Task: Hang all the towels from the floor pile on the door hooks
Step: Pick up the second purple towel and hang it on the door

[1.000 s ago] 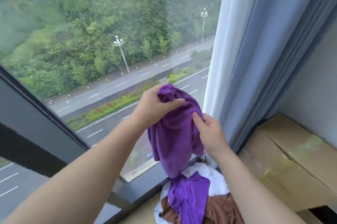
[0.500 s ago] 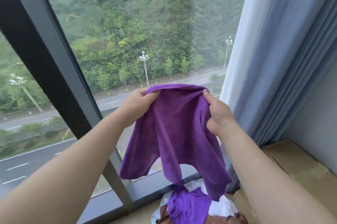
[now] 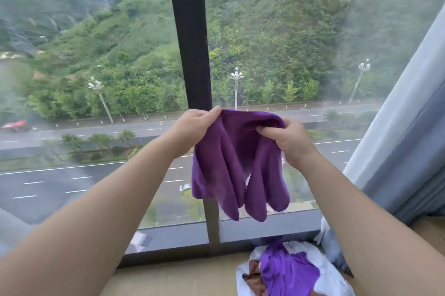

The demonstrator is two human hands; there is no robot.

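Both arms reach forward, the left hand (image 3: 195, 125) and right hand (image 3: 287, 140) each pinching the purple towel (image 3: 228, 163).

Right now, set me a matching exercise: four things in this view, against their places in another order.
1. held towel
2. pile
3. curtain
4. window post

A. on the floor, lower right
B. dark, upright, centre
C. gripped by left hand and right hand
D. hanging at the right edge

Pairs: 1-C, 2-A, 3-D, 4-B.
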